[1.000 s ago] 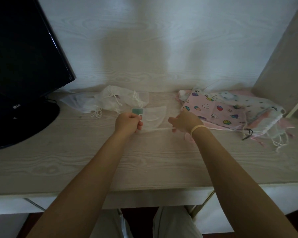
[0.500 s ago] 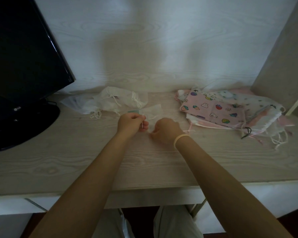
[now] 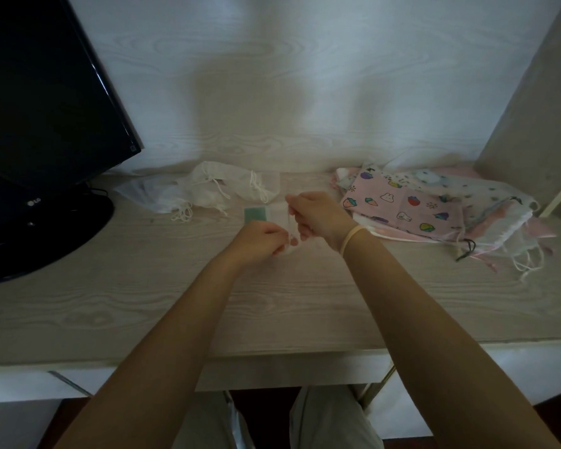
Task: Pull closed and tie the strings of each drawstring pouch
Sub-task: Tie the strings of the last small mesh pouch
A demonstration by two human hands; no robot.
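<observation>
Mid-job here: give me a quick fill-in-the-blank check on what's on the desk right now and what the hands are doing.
1. Both hands, left hand and right hand, work on a small white pouch bearing a ____ coloured label.
2. The black monitor stands at the ____ end of the desk.
3. The pale band sits on the ____ wrist.
4. The pink printed pouch lies on the pile to the ____ of the hands.

Missing words: green; left; right; right
</observation>
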